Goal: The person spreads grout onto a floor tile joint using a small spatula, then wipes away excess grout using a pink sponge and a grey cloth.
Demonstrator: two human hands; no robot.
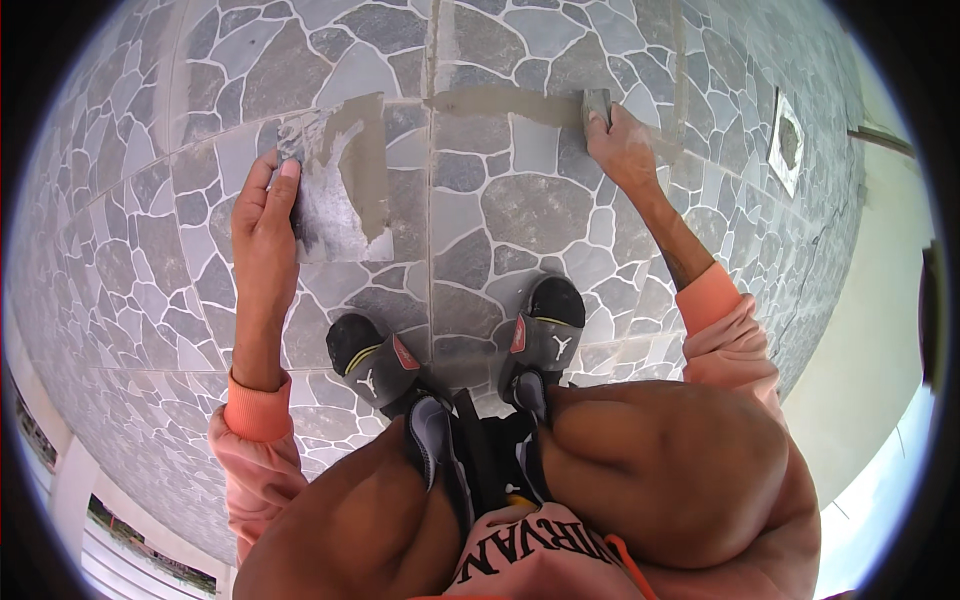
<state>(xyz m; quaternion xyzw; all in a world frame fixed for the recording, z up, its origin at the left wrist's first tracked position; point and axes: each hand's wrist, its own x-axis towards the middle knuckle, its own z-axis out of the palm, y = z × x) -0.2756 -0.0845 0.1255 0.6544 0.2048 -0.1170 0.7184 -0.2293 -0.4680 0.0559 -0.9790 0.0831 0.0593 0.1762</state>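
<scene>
My left hand (262, 215) is closed on the left edge of a rectangular metal trowel (330, 225), thumb on top. Grey-brown grout (371, 178) coats the blade's right side and top edge, and its lower part is bare metal. Over to the right, my right hand (624, 150) grips a small grey scraper (597, 103), pressed near the tile floor. A wet strip of grout (505, 101) runs along a tile joint, from about the middle to the scraper. Pale residue marks the fingers of my right hand.
Stone-patterned grey floor tiles (535, 215) spread all around. My feet in black slides (376, 368) rest on the tiles between my hands. A square white-edged floor opening (788, 145) lies at the far right, near a pale wall (850, 290).
</scene>
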